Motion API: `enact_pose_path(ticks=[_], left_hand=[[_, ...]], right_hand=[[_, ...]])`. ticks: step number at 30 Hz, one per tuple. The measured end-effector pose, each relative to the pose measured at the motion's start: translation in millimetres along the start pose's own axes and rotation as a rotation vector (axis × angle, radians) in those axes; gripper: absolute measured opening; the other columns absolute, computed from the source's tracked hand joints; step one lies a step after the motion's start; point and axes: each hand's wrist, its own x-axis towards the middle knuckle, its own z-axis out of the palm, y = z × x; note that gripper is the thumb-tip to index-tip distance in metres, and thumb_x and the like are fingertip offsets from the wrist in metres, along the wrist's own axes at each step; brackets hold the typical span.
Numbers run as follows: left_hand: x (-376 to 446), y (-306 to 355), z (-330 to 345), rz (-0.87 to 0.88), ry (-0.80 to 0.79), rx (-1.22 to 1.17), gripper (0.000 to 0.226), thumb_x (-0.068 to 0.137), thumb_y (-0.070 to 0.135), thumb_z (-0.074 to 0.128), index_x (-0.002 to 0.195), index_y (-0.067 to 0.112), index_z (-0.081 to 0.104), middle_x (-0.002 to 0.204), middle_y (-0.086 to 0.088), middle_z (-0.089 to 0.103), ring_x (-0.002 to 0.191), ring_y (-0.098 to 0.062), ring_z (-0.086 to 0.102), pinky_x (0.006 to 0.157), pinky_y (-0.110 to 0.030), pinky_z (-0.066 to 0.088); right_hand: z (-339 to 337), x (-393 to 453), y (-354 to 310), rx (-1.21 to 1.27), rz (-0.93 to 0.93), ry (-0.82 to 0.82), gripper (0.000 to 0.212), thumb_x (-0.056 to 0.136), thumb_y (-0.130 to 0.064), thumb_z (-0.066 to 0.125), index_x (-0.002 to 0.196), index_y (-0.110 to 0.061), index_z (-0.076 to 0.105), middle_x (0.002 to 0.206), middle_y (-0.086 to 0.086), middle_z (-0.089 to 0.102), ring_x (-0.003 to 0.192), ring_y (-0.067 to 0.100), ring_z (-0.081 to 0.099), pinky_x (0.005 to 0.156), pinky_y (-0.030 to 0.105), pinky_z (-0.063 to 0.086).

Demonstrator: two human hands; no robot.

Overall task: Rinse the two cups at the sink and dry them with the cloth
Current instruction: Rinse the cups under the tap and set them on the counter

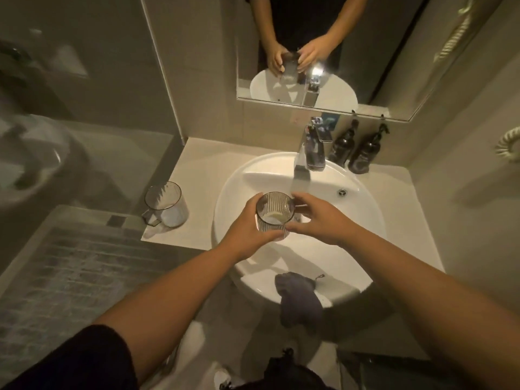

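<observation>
No readable writing anywhere: the two dark pump bottles [353, 149] at the surface's back right corner carry labels, but they're too blurred to make out. Left of frame is shower glass, all smeared reflections, hard to read.

Mirror [323, 52] up top, cut off by the frame's upper edge, shows the person's arms & both hands w/ the cup reflected. Pale surface [194, 170] carries a white oval sink [363, 218], front rim bulging past the surface's front edge. Dark cloth [298, 296] is draped over that front rim, half hanging outside; lower part is lost in shadow. Chrome tap [311, 149] at the sink's back edge; can't tell if water's running, there's just a grey blur under the spout.

Clear handled cup [166, 205] stands upright near the surface's left front corner, well apart from the hands. Ribbed cup [274, 215] is held upright over the basin's middle, something pale in its bottom. Left hand [247, 235] wraps it from the left, fingers curled round the wall. Right hand [318, 220] clasps it from the right, thumb & fingertips on the glass. Both hands together on the one cup.
</observation>
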Motion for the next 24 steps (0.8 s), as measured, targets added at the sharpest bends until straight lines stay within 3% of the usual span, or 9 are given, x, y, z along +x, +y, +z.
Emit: enact_pose_path(ticks=[2, 4, 7, 9, 11, 14, 17, 21, 24], left_hand=[[10, 0, 10, -0.013, 0.011, -0.021, 0.093, 0.076, 0.029, 0.085, 0.149, 0.023, 0.028, 0.142, 0.009, 0.043, 0.134, -0.013, 0.044, 0.109, -0.026, 0.038], [20, 2, 19, -0.028, 0.022, -0.03, 0.09, 0.077, 0.027, 0.085, 0.147, 0.022, 0.028, 0.139, 0.008, 0.042, 0.132, -0.014, 0.044, 0.106, -0.023, 0.035], [32, 8, 35, -0.05, 0.033, -0.059, 0.094, 0.075, 0.034, 0.084, 0.148, 0.022, 0.026, 0.141, 0.009, 0.04, 0.131, -0.009, 0.041, 0.104, -0.021, 0.033], [41, 12, 46, -0.059, 0.046, -0.069, 0.094, 0.076, 0.034, 0.083, 0.149, 0.023, 0.025, 0.143, 0.009, 0.038, 0.131, -0.007, 0.04, 0.103, -0.021, 0.032], [51, 15, 58, -0.071, 0.065, -0.067, 0.091, 0.08, 0.028, 0.082, 0.15, 0.024, 0.025, 0.145, 0.01, 0.037, 0.128, -0.003, 0.037, 0.101, -0.018, 0.03], [63, 17, 67, -0.083, 0.091, -0.068, 0.088, 0.081, 0.024, 0.081, 0.149, 0.025, 0.027, 0.145, 0.009, 0.036, 0.127, -0.001, 0.037, 0.09, -0.002, 0.031], [74, 18, 75, -0.09, 0.117, -0.094, 0.084, 0.081, 0.016, 0.082, 0.147, 0.022, 0.03, 0.141, 0.005, 0.038, 0.125, -0.007, 0.042, 0.073, 0.007, 0.037], [87, 15, 80, -0.089, 0.131, -0.081, 0.083, 0.079, 0.02, 0.083, 0.143, 0.027, 0.03, 0.137, 0.009, 0.04, 0.121, -0.004, 0.045, 0.079, 0.005, 0.035], [96, 15, 84, -0.089, 0.122, -0.089, 0.087, 0.078, 0.025, 0.083, 0.145, 0.029, 0.028, 0.143, 0.008, 0.041, 0.125, -0.006, 0.046, 0.082, 0.002, 0.036]], right_hand=[[-24, 5, 12, 0.01, 0.016, 0.089, 0.066, 0.079, -0.025, 0.078, 0.137, -0.016, 0.048, 0.119, -0.002, 0.06, 0.108, 0.013, 0.06, 0.097, 0.028, 0.048], [-56, 15, 21, -0.107, -0.033, 0.337, 0.043, 0.084, -0.023, 0.073, 0.123, -0.013, 0.058, 0.107, 0.001, 0.062, 0.099, 0.016, 0.062, 0.092, 0.033, 0.05], [-106, 43, 17, -0.33, -0.132, 0.585, 0.039, 0.086, -0.029, 0.067, 0.119, -0.011, 0.056, 0.114, 0.007, 0.054, 0.103, 0.019, 0.056, 0.09, 0.038, 0.049], [-131, 71, 7, -0.514, -0.262, 0.495, 0.057, 0.085, -0.038, 0.066, 0.132, -0.012, 0.048, 0.131, 0.01, 0.049, 0.121, 0.024, 0.048, 0.102, 0.04, 0.044], [-144, 103, -1, -0.766, -0.331, 0.279, 0.07, 0.085, -0.049, 0.061, 0.142, -0.013, 0.039, 0.146, 0.01, 0.041, 0.133, 0.027, 0.04, 0.109, 0.043, 0.037], [-139, 132, -2, -1.022, -0.301, 0.089, 0.055, 0.09, -0.046, 0.053, 0.131, -0.01, 0.047, 0.137, 0.013, 0.049, 0.122, 0.033, 0.048, 0.098, 0.046, 0.046], [-129, 138, 8, -1.011, -0.3, 0.126, 0.037, 0.093, -0.019, 0.046, 0.127, -0.005, 0.05, 0.131, 0.017, 0.052, 0.118, 0.037, 0.049, 0.095, 0.049, 0.047], [-144, 145, -1, -0.895, -0.28, 0.116, 0.043, 0.087, -0.01, 0.052, 0.13, -0.009, 0.052, 0.133, 0.015, 0.056, 0.119, 0.036, 0.053, 0.095, 0.047, 0.047], [-163, 155, -13, -0.791, -0.195, 0.004, 0.05, 0.089, -0.01, 0.049, 0.139, -0.018, 0.049, 0.141, 0.011, 0.053, 0.126, 0.032, 0.05, 0.102, 0.042, 0.043]])
